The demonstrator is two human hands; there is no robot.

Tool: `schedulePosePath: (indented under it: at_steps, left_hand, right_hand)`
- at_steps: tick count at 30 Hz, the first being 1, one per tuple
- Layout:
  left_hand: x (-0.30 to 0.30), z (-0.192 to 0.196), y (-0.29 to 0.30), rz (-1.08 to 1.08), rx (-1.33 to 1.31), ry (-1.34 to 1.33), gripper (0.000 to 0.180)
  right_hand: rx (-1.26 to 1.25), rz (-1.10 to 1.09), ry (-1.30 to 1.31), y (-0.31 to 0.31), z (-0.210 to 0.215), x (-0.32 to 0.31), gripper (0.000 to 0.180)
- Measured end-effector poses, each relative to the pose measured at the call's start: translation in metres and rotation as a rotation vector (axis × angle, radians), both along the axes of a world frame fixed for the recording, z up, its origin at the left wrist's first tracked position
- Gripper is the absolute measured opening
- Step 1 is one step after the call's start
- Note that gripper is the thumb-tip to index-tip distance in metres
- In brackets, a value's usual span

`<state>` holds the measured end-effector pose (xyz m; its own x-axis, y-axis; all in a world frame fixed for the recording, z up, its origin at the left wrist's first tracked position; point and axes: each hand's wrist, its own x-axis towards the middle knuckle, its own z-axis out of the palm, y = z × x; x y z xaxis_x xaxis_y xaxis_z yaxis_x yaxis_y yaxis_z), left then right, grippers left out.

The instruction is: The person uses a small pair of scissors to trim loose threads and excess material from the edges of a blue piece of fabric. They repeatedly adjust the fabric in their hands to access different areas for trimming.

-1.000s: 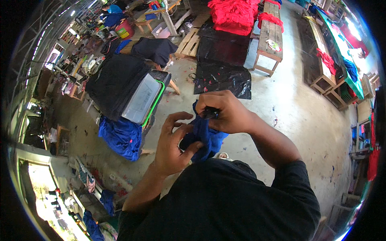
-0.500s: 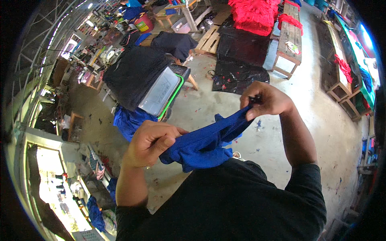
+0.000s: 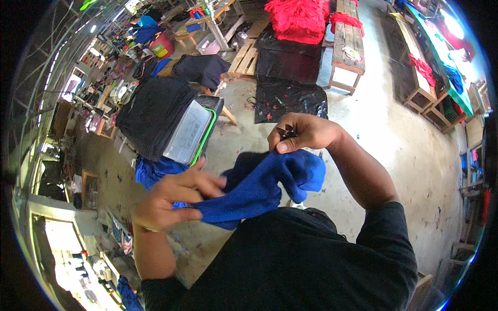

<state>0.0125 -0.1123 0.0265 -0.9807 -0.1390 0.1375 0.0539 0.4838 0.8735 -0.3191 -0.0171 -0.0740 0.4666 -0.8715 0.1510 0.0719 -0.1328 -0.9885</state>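
Note:
A piece of blue knit cloth (image 3: 259, 189), folded and bunched, stretches between my two hands in front of my chest. My right hand (image 3: 308, 135) is closed on its upper edge, thumb pressed against the fabric. A small dark pointed thing (image 3: 287, 132) also sits in that hand; its kind is too hidden to tell. At the cloth's left end is my left hand (image 3: 176, 199), blurred by motion. Its thumb and fingers lie on either side of the fabric, and some blue shows between them. The cloth's right end hangs loose below my right hand.
Ahead to the left, a clear plastic box (image 3: 188, 133) with a green rim lies against a black-covered stack (image 3: 150, 114). More blue cloth (image 3: 155, 173) hangs below. Farther off are a red fabric pile (image 3: 298, 20), a wooden bench (image 3: 348, 49) and black sheeting (image 3: 290, 98) on the floor.
The cloth has gone from held taut between both hands to bunched and drooping at its right end. Both hands have shifted left in the picture; the left hand's fingers have spread more.

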Motion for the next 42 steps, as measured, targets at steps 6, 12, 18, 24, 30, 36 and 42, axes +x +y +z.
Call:
schedulePosePath:
  at_steps: [6,12,18,24,30,36,42]
  left_hand:
    - [0.036,0.006,-0.021,0.164,0.423,0.285,0.022]
    - [-0.031,-0.013,0.004,0.269,-0.440,-0.059,0.038]
    - [-0.035,-0.035,0.014,0.269,0.115,-0.247,0.025]
    - [-0.030,-0.011,0.021,0.280,0.211,-0.208,0.017]
    - [-0.035,0.000,0.023,0.282,0.060,-0.198,0.015]
    - [-0.048,0.001,0.030,0.333,-0.136,-0.203,0.015]
    - [-0.055,0.002,0.037,0.321,-0.184,-0.255,0.021]
  right_hand:
    - [0.011,-0.022,0.038,0.001,0.015,-0.001,0.026]
    - [-0.022,-0.047,0.091,-0.007,0.035,0.033,0.027]
    - [-0.024,0.050,0.055,-0.016,0.029,0.039,0.026]
    - [-0.252,-0.139,0.034,-0.002,0.037,0.036,0.019]
    - [-0.604,-0.520,0.052,0.019,0.029,0.062,0.016]
    - [-0.678,-0.590,0.209,0.036,0.012,0.087,0.045]
    - [-0.712,-0.581,0.313,0.036,0.005,0.085,0.047]
